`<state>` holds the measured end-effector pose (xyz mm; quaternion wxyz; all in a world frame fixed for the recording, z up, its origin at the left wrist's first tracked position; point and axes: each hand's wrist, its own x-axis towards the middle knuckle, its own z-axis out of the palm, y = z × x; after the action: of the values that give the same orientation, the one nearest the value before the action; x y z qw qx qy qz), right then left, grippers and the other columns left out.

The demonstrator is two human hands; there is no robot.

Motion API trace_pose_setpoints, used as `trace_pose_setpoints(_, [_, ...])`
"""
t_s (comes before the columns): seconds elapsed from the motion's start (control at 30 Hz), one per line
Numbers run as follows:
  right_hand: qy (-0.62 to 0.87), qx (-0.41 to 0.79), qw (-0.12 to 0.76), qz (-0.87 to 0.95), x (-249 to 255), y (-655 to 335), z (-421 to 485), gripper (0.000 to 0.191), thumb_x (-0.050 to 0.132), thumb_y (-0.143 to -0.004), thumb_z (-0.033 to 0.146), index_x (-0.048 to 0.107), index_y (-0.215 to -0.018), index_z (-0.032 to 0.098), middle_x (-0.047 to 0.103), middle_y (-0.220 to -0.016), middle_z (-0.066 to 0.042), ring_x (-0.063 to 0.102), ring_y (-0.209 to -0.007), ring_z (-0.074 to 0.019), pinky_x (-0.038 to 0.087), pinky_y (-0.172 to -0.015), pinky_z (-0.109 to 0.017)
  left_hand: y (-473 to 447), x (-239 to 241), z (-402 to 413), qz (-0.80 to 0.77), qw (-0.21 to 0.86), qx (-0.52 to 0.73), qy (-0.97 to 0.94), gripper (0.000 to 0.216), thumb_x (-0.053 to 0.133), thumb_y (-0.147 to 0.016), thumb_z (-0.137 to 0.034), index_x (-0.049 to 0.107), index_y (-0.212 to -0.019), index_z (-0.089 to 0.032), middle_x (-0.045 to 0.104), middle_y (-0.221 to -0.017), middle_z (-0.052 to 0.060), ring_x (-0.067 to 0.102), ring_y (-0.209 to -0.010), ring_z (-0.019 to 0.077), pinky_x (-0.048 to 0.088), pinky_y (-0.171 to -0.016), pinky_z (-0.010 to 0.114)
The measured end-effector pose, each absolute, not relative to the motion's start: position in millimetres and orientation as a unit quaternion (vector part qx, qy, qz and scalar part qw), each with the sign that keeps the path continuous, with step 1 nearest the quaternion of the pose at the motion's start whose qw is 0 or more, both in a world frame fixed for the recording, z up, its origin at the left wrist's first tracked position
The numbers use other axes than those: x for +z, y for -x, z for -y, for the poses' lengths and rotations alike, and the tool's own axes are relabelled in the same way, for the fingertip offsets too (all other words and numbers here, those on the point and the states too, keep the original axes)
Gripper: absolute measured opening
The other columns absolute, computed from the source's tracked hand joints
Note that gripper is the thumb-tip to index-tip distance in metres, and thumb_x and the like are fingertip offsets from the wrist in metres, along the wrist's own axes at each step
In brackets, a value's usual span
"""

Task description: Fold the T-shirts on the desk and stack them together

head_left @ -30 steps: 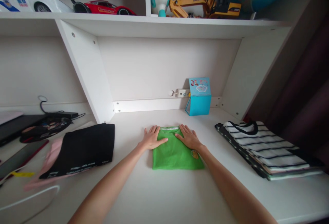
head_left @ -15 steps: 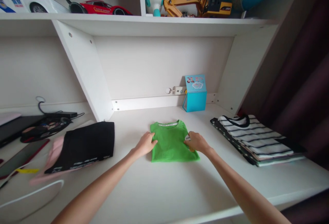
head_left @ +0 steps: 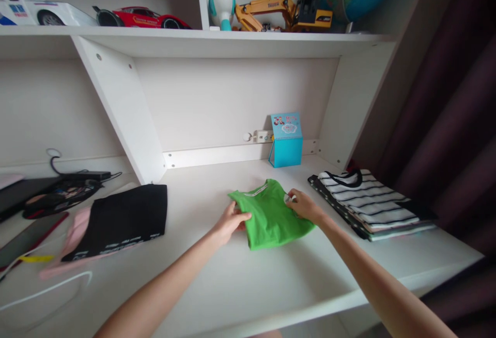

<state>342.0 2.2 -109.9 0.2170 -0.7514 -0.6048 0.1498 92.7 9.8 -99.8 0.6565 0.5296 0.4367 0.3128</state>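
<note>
A folded green shirt (head_left: 271, 216) lies on the white desk (head_left: 217, 276), turned a little so its collar points up and left. My left hand (head_left: 228, 223) grips its left edge, thumb on top of the cloth. My right hand (head_left: 304, 205) pinches its right edge near a small printed patch. Both hands are closed on the fabric.
A stack of folded striped clothes (head_left: 368, 201) lies to the right of the shirt. A black folded garment over pink cloth (head_left: 116, 221) lies to the left. A blue box (head_left: 287, 139) stands at the back wall. Toy cars (head_left: 141, 17) and an excavator (head_left: 282, 12) sit on the shelf above.
My hands went from lying flat on the shirt to gripping its two side edges. The shirt has shifted toward the right and rotated slightly.
</note>
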Motion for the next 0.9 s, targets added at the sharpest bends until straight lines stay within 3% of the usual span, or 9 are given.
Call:
trace_pose_setpoints(0.17, [0.781,0.043,0.248,0.571,-63.3,-429.0,10.9,0.026,0.054,-0.076,0.024,0.056,-0.101,0.016,0.062,-0.093,-0.006,0.056,-0.081,-0.0158,0.036,-0.067,-0.022,-173.5,-74.6,-12.7,-0.352,0.671,0.343,-0.555,0.061,0.060,-0.073,-0.013,0.031,-0.125,-0.028,0.056,-0.081,-0.001,0.060,-0.063,0.0111,0.052,-0.061,0.028])
trace_pose_setpoints(0.33, [0.853,-0.037,0.251,0.457,-36.9,-540.0,37.4,0.029,0.054,-0.078,0.025,0.056,-0.105,0.015,0.060,-0.103,-0.014,0.054,-0.093,-0.0200,0.033,-0.070,-0.026,-286.7,-58.4,-4.3,-0.262,0.723,0.339,-0.542,0.068,0.059,-0.069,-0.006,0.030,-0.127,-0.028,0.052,-0.077,-0.002,0.057,-0.057,0.0106,0.053,-0.059,0.032])
trace_pose_setpoints(0.47, [0.888,-0.049,0.227,0.396,-46.5,-596.3,52.9,0.032,0.053,-0.078,0.027,0.057,-0.107,0.015,0.059,-0.100,-0.019,0.055,-0.088,-0.0215,0.032,-0.065,-0.030,-361.0,-67.2,7.8,-0.263,0.726,0.329,-0.543,0.080,0.059,-0.067,-0.003,0.025,-0.134,-0.029,0.054,-0.082,0.001,0.057,-0.058,0.0127,0.052,-0.056,0.030])
trace_pose_setpoints(0.63, [0.907,-0.029,0.200,0.371,-78.2,-621.7,52.3,0.033,0.050,-0.079,0.028,0.057,-0.108,0.017,0.061,-0.097,-0.018,0.058,-0.082,-0.0209,0.034,-0.061,-0.029,-395.1,-101.4,0.6,-0.331,0.709,0.319,-0.535,0.091,0.060,-0.062,-0.001,0.017,-0.138,-0.026,0.056,-0.089,0.005,0.059,-0.067,0.0164,0.050,-0.054,0.027])
trace_pose_setpoints(0.8, [0.916,-0.004,0.175,0.361,-104.0,-628.1,46.3,0.033,0.050,-0.077,0.032,0.059,-0.105,0.020,0.061,-0.097,-0.018,0.060,-0.077,-0.0230,0.036,-0.059,-0.030,-399.9,-128.5,-7.4,-0.336,0.732,0.309,-0.507,0.086,0.060,-0.060,0.001,0.027,-0.136,-0.023,0.056,-0.077,0.001,0.058,-0.060,0.0152,0.050,-0.057,0.030])
trace_pose_setpoints(0.9, [0.919,-0.002,0.167,0.358,-108.1,-633.9,47.9,0.034,0.049,-0.076,0.032,0.059,-0.106,0.019,0.062,-0.096,-0.019,0.060,-0.078,-0.0246,0.037,-0.059,-0.032,-400.1,-129.9,-4.6,-0.314,0.756,0.304,-0.488,0.088,0.063,-0.060,-0.002,0.025,-0.136,-0.022,0.055,-0.072,-0.001,0.057,-0.054,0.0132,0.050,-0.057,0.030])
